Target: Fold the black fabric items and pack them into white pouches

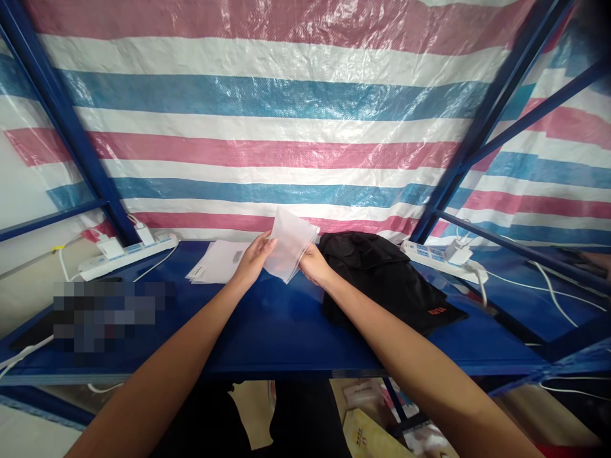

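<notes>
Above the blue table, my left hand [253, 259] pinches the left edge of a small stack of translucent white sheets [289, 244]. The fingers of my right hand [315, 264] are closed on the stack's right side, where several layered edges show. Whether these are paper or thin plastic bags I cannot tell. Just left of my left hand lies a pile of flat white packets [219, 262], one with a small printed grey patch. A folded black garment [382, 273] with orange lettering lies beside my right hand and partly behind my right forearm.
White power strips with plugged-in chargers lie at the left [128, 256] and right [443, 261] of the blue table [267, 331]. A blurred-out dark object [105, 315] is at the left. Blue metal posts stand before a striped plastic sheet [286, 102]. Below is a yellow box [372, 436].
</notes>
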Tool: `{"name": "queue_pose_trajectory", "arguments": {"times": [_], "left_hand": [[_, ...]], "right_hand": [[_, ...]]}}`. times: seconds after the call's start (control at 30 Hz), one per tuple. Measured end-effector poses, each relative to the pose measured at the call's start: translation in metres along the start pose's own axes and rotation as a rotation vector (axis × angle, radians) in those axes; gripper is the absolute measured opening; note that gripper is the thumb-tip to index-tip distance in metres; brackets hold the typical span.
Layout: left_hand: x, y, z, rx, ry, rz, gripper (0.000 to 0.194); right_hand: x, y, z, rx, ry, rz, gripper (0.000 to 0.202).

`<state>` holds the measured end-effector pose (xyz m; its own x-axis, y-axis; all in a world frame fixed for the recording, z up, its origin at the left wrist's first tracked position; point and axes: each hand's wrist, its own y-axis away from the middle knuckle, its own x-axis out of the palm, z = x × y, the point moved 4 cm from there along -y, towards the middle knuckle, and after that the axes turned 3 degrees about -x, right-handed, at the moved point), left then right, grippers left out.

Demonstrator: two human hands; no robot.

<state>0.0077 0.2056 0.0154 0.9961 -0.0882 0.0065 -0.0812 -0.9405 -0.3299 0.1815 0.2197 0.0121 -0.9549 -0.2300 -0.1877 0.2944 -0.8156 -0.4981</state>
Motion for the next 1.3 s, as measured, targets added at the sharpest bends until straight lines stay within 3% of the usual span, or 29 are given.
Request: {"name": "queue_pose_trajectory", "arguments": {"times": [0.13, 0.23, 0.37, 0.47, 0.63, 0.8, 0.97, 1.1, 1.2, 1.3], "left_hand": [[-0.006, 0.005, -0.007, -0.052, -0.264, -0.011, 0.063], [-0.009, 0.006, -0.012, -0.016, -0.414, 0.045, 0.066], [-0.014, 0.003, -0.008, -0.074, -0.379, 0.055, 0.070], [-0.014, 0.002, -0.003, -0.128, -0.416, 0.090, 0.068], [-0.012, 0.000, 0.001, -0.054, -0.427, 0.148, 0.057], [-0.040, -0.016, 0.000, -0.024, -0.474, -0.063, 0.055], [-0.102, -0.029, -0.008, -0.103, -0.793, -0.360, 0.055], [-0.142, -0.027, -0.009, -0.196, -1.024, -0.476, 0.062], [-0.155, -0.020, -0.005, -0.237, -1.157, -0.543, 0.064], [-0.150, -0.014, -0.004, -0.135, -1.225, -0.567, 0.048]], "right_hand": [[0.002, 0.003, 0.005, 0.027, -0.113, 0.045, 0.053], [0.004, 0.007, 0.001, 0.169, -0.267, 0.071, 0.047], [0.008, 0.010, -0.003, 0.275, -0.433, 0.111, 0.040], [0.008, 0.011, -0.008, 0.279, -0.407, 0.092, 0.032], [0.007, 0.010, -0.014, 0.286, -0.342, 0.088, 0.019], [0.002, 0.003, -0.004, 0.195, -0.444, 0.059, 0.029], [-0.018, -0.003, -0.007, 0.157, -0.361, -0.112, 0.030], [-0.023, -0.004, -0.017, 0.203, -0.282, -0.163, 0.021], [-0.021, -0.003, -0.020, 0.230, -0.192, -0.132, 0.018], [-0.019, 0.001, -0.012, 0.195, 0.174, -0.084, 0.020]]}}
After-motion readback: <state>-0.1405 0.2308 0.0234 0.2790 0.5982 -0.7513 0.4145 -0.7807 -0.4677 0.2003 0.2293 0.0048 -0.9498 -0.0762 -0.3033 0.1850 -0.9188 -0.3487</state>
